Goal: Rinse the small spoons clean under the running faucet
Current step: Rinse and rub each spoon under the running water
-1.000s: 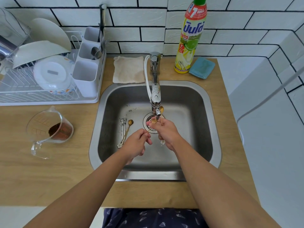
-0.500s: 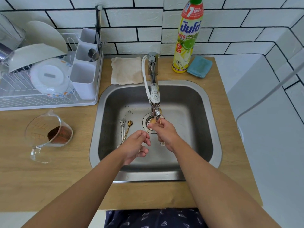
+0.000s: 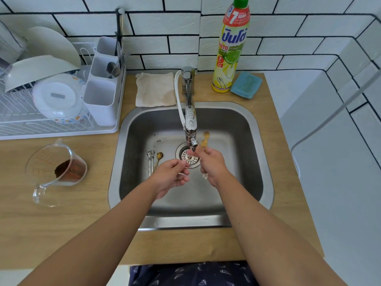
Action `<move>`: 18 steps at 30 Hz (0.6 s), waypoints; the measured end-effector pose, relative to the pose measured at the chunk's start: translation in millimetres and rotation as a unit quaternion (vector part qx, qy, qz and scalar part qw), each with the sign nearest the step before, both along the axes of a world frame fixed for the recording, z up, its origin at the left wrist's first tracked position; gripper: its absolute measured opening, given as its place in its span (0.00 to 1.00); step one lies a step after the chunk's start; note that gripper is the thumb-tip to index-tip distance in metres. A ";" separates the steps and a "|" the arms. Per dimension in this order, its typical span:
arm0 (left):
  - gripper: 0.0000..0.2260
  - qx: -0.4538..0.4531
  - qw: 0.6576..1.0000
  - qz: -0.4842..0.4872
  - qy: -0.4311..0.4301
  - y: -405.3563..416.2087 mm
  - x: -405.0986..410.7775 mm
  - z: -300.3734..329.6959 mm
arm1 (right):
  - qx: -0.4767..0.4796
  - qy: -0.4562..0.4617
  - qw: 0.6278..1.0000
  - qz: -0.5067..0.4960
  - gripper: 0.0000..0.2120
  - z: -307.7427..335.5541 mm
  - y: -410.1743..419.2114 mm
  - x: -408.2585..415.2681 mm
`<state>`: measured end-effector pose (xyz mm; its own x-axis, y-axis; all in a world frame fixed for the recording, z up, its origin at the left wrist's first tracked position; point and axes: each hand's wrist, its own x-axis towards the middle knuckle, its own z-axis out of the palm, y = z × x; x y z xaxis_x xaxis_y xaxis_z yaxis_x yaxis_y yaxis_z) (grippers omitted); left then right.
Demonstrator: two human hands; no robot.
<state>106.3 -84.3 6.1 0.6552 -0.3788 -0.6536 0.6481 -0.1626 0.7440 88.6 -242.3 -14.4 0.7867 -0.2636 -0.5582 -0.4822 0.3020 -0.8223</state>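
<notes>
Steel sink (image 3: 266, 162) | spare spoons (image 3: 154, 162) left of drain | faucet (image 3: 190, 120) overhead

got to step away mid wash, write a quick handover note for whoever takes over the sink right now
Left hand: pinches a thin spoon handle that reaches up toward the faucet spout.
Right hand: grips a few small gold spoons, bowls sticking up just right of the spout.
Sink: a few more small spoons lie on the bottom, left of the drain; dark specks near them.
Done: hard to tell; no spoon seen in the rack from this batch.
Left: finish rinsing the held spoons, then the ones lying in the sink. Water flow is not clearly visible.
</notes>
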 end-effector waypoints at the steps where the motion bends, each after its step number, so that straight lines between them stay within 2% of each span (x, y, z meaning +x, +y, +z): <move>1: 0.08 0.001 1.000 0.007 -0.007 -2.4 3.0 -1.8 | 0.006 0.003 0.999 -0.040 0.14 -0.6 -4.5 0.5; 5: 0.03 -0.028 0.997 0.071 0.003 -21.8 14.1 -5.3 | 0.065 -0.012 0.990 -0.123 0.15 -3.0 -18.8 -4.2; 9: 0.07 0.000 0.994 0.113 -0.003 -44.0 19.3 -9.1 | 0.086 -0.015 0.984 -0.157 0.13 -3.0 -25.6 -10.5; 15: 0.04 -0.124 0.982 0.144 0.013 -52.8 13.6 -15.7 | 0.076 -0.017 0.982 -0.173 0.12 2.5 -31.9 -13.6; 18: 0.07 -0.069 0.984 0.164 0.018 -51.4 13.5 -18.5 | 0.071 -0.010 0.985 -0.155 0.12 3.4 -26.8 -14.1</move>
<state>119.8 -135.6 -12.4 0.7339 -0.2383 -0.6361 0.6758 0.1609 0.7193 74.6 -269.1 -11.0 0.6919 -0.4127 -0.5923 -0.3336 0.5448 -0.7694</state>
